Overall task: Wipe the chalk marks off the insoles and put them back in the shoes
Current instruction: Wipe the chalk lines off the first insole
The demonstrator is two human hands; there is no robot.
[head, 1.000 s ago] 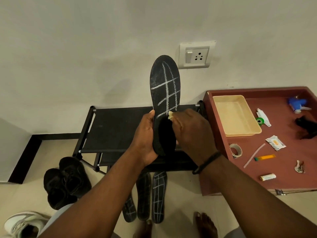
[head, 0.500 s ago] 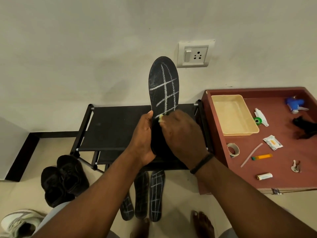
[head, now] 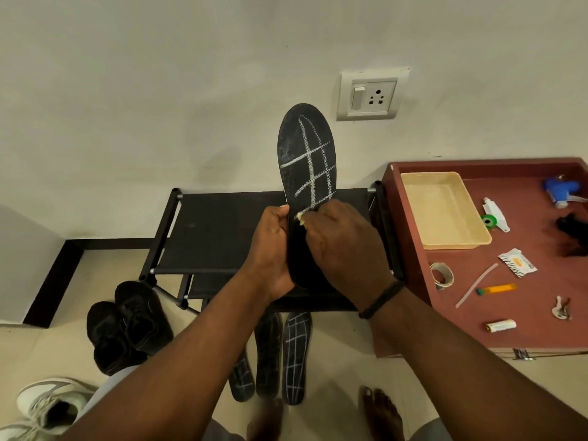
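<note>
A black insole (head: 305,160) with a white chalk grid stands upright in front of me. My left hand (head: 272,249) grips its left edge near the heel. My right hand (head: 342,249) pinches a small pale wipe (head: 299,217) against the insole's middle, just under the lowest chalk lines; most of the wipe is hidden by the fingers. The heel half below the wipe looks free of chalk. Three more chalk-marked insoles (head: 296,354) lie on the floor near my feet. A pair of black shoes (head: 127,323) sits on the floor to the left.
A black shoe rack (head: 219,230) stands against the wall behind the insole. To the right is a red table (head: 541,307) with a beige tray (head: 410,198), tape roll, spray bottle and small items. A white sneaker (head: 47,405) lies at bottom left.
My right hand with the wipe has slid up and leftward across the insole's middle. The insole stays upright in my left hand; the view shifted slightly.
</note>
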